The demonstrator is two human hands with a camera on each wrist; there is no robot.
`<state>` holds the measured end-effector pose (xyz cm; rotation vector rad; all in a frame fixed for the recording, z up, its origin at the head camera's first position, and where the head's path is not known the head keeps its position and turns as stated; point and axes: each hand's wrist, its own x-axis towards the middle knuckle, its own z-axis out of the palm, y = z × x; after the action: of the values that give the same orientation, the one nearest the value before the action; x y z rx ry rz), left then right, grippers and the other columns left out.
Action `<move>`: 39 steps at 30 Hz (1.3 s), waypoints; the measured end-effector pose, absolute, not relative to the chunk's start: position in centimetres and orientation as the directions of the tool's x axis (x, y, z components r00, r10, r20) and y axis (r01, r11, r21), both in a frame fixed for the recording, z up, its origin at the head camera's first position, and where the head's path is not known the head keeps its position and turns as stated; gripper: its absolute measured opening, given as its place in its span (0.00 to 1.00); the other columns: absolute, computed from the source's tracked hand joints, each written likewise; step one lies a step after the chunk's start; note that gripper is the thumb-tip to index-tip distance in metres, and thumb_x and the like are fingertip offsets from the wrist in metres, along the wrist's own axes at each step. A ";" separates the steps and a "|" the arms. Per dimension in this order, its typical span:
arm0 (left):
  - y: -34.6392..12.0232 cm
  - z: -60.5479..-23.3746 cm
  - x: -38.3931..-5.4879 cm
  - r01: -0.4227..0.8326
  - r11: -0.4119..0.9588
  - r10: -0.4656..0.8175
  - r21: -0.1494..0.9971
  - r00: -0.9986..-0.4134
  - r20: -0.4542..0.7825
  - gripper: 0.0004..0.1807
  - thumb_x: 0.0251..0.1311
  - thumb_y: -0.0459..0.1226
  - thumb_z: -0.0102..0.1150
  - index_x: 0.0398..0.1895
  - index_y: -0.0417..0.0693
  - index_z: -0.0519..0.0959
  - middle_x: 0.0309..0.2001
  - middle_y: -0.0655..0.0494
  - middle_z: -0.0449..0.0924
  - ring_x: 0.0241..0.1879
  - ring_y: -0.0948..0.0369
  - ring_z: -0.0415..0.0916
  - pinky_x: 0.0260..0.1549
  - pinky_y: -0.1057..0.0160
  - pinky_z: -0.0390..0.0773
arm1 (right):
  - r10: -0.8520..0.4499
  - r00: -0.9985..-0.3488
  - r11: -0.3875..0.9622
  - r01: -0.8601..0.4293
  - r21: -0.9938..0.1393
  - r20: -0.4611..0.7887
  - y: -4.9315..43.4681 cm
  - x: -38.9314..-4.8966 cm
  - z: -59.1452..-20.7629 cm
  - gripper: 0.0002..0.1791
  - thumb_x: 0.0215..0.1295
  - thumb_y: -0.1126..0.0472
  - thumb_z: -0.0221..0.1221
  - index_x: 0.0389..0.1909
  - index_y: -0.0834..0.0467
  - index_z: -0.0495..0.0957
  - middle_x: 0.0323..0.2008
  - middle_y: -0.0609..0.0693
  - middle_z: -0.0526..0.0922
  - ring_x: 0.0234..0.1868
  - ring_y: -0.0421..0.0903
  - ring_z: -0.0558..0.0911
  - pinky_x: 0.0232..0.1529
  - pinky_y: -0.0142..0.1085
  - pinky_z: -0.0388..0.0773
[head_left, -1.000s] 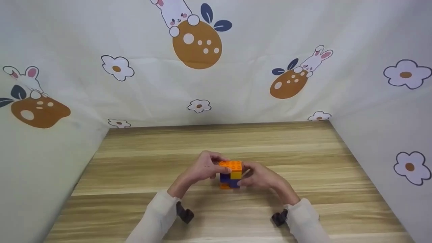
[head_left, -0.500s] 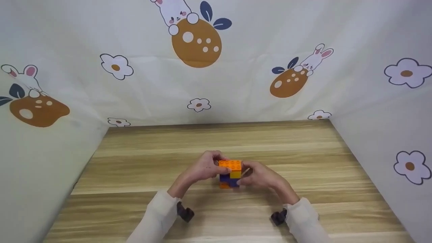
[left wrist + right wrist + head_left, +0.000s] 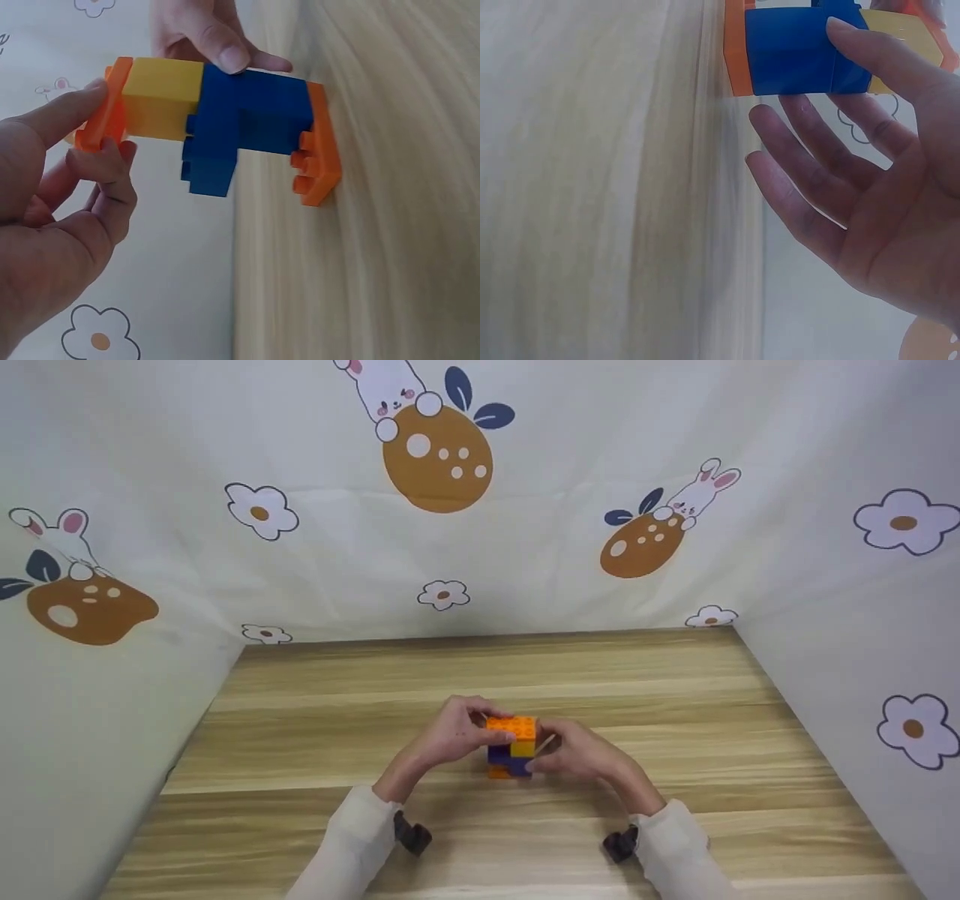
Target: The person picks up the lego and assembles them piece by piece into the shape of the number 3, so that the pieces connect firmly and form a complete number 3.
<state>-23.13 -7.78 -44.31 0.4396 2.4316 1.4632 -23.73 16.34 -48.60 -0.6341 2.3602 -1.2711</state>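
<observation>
A stack of toy building bricks (image 3: 523, 748) stands on the wooden table between both hands. At its bottom is a flat orange plate (image 3: 323, 146), with studs showing on one overhanging side. Above that come blue bricks (image 3: 217, 135), one jutting out sideways, then a yellow brick (image 3: 161, 97) and a flat orange top plate (image 3: 109, 112). My left hand (image 3: 459, 730) pinches this top plate at its edges between thumb and fingers. Lower down, my right hand (image 3: 576, 748) holds the blue part, its thumb (image 3: 855, 41) pressed on the blue face and the other fingers behind.
The wood-grain table (image 3: 360, 675) spreads around the stack. A pale printed cloth (image 3: 555, 532) with rabbits and flowers rises at the back and both sides. Black wrist mounts (image 3: 411, 834) stick out from both sleeves near the table.
</observation>
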 end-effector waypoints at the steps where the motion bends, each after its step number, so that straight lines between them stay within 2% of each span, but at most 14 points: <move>1: -7.8 -44.2 -23.2 0.128 0.447 0.393 0.885 -0.917 -0.066 0.16 0.56 0.44 0.73 0.48 0.53 0.87 0.41 0.54 0.84 0.36 0.58 0.71 0.35 0.64 0.73 | -0.553 -0.825 0.492 -0.208 -0.845 -0.119 16.3 -23.7 -48.6 0.21 0.58 0.59 0.71 0.52 0.56 0.79 0.46 0.54 0.84 0.45 0.49 0.83 0.46 0.41 0.81; 13: -7.5 -43.4 -23.2 0.132 0.477 0.405 0.869 -0.911 -0.083 0.15 0.56 0.41 0.74 0.47 0.49 0.88 0.42 0.53 0.87 0.36 0.60 0.76 0.39 0.65 0.79 | -0.550 -0.829 0.479 -0.214 -0.852 -0.101 16.2 -23.7 -48.6 0.21 0.57 0.60 0.72 0.51 0.56 0.80 0.45 0.54 0.84 0.43 0.48 0.82 0.43 0.39 0.81; 20: -7.1 -42.7 -23.3 0.142 0.514 0.408 0.846 -0.908 -0.095 0.16 0.53 0.40 0.76 0.44 0.46 0.88 0.40 0.52 0.88 0.31 0.63 0.74 0.31 0.69 0.75 | -0.577 -0.813 0.448 -0.232 -0.863 -0.081 16.2 -23.7 -48.7 0.21 0.58 0.61 0.71 0.53 0.57 0.79 0.45 0.58 0.83 0.44 0.50 0.85 0.45 0.39 0.83; 28: -7.4 -42.7 -23.3 0.113 0.524 0.401 0.844 -0.907 -0.127 0.14 0.55 0.40 0.74 0.45 0.47 0.88 0.39 0.55 0.87 0.34 0.61 0.73 0.35 0.67 0.77 | -0.577 -0.810 0.472 -0.225 -0.853 -0.105 16.0 -23.8 -48.6 0.21 0.59 0.58 0.71 0.53 0.56 0.79 0.47 0.55 0.84 0.45 0.50 0.82 0.44 0.39 0.81; 34: -7.6 -43.2 -23.4 0.113 0.502 0.443 0.858 -0.885 -0.142 0.13 0.59 0.41 0.71 0.46 0.48 0.84 0.43 0.55 0.83 0.38 0.60 0.73 0.40 0.66 0.78 | -0.578 -0.811 0.469 -0.237 -0.851 -0.094 16.1 -23.7 -48.7 0.21 0.60 0.59 0.70 0.53 0.56 0.79 0.46 0.55 0.83 0.43 0.48 0.82 0.42 0.36 0.80; 39: -8.1 -44.0 -23.2 0.102 0.458 0.453 0.883 -0.881 -0.133 0.18 0.59 0.44 0.71 0.52 0.52 0.83 0.49 0.54 0.83 0.39 0.59 0.75 0.38 0.64 0.80 | -0.577 -0.810 0.452 -0.207 -0.868 -0.107 16.1 -23.6 -48.8 0.21 0.59 0.59 0.70 0.52 0.58 0.78 0.47 0.55 0.84 0.45 0.49 0.83 0.44 0.36 0.82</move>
<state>-23.22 -8.12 -43.96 0.4705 2.3621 1.3958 -23.60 16.11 -48.75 -0.6619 2.3194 -1.3070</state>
